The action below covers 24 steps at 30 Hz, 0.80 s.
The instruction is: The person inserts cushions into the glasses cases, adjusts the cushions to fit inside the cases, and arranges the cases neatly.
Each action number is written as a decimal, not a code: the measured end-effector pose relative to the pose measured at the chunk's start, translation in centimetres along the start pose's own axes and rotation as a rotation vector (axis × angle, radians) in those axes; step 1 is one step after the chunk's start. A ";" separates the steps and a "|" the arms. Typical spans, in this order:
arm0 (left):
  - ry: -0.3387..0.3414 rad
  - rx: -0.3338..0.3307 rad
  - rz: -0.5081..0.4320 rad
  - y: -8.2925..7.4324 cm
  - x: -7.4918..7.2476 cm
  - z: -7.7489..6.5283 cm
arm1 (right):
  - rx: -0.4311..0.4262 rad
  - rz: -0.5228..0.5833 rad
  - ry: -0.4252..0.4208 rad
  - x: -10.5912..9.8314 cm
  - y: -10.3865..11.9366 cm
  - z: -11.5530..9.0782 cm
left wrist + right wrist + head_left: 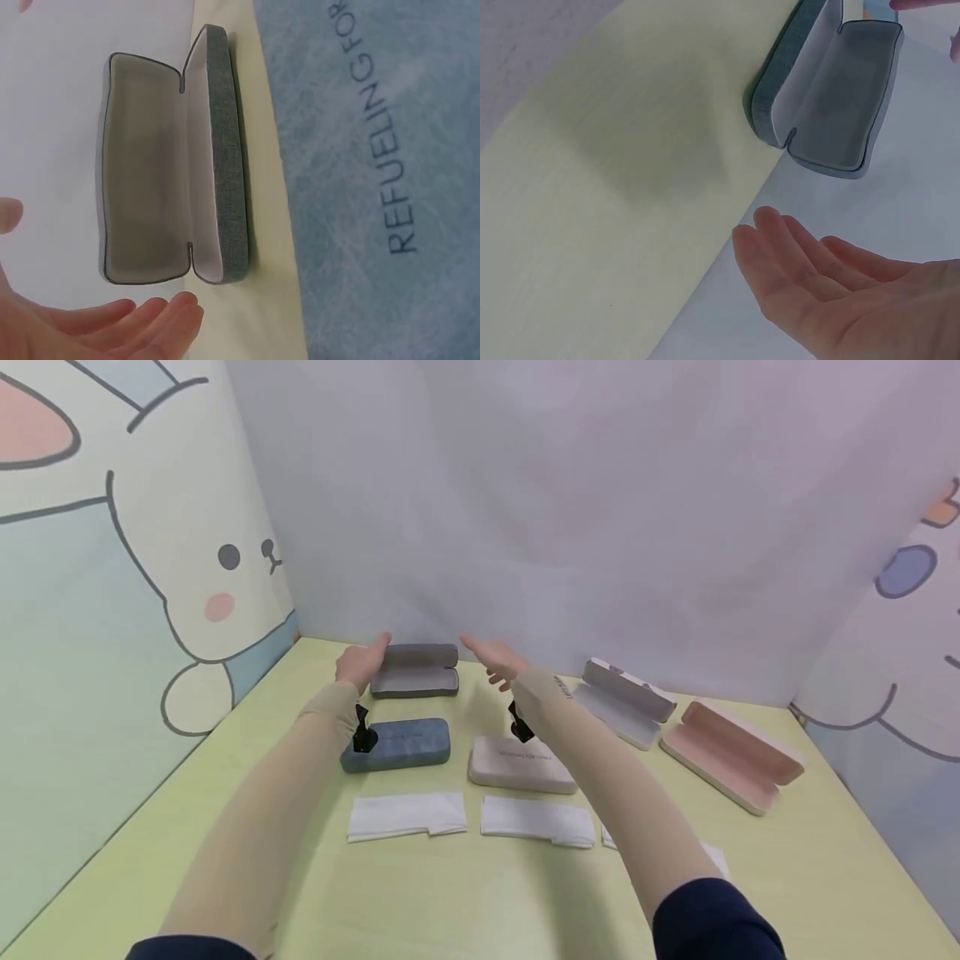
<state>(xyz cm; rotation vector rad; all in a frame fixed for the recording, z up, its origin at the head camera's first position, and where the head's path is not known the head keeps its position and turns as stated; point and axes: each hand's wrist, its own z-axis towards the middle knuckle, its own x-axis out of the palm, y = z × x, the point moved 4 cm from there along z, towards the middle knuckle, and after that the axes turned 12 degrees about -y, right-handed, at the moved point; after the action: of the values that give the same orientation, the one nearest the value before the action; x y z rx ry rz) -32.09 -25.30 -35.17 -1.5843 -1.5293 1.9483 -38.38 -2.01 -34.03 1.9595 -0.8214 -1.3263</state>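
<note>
A grey glasses case (415, 682) stands with its lid up at the back of the table, its pale lining (146, 172) showing. My left hand (362, 663) is at its left end, fingers extended; in the left wrist view the fingertips (180, 319) are close to the case with a small gap. On the other side, my right hand (497, 660) hovers apart from the case, palm turned toward it and fingers loosely extended (780, 255). Neither hand holds anything. Below my left wrist lies a closed blue glasses case (408, 743) with printed lettering.
A closed pale pink case (517, 764) lies under my right forearm. To the right stand an opened white case (622, 706) and an opened pink case (727, 752). Folded white cloths (407, 815) line the front. A grey backdrop (525, 527) rises behind the table.
</note>
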 end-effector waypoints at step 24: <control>0.055 -0.126 -0.094 1.7 3.4 1.9 | 0.028 0.105 -0.093 5.0 -1.7 3.7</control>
<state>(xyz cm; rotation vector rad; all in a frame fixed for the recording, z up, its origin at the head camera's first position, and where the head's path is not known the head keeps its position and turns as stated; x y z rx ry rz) -34.32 -24.83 -38.72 -1.5693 -1.7024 1.7762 -40.10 -5.42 -39.22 1.8614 -0.9786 -1.3583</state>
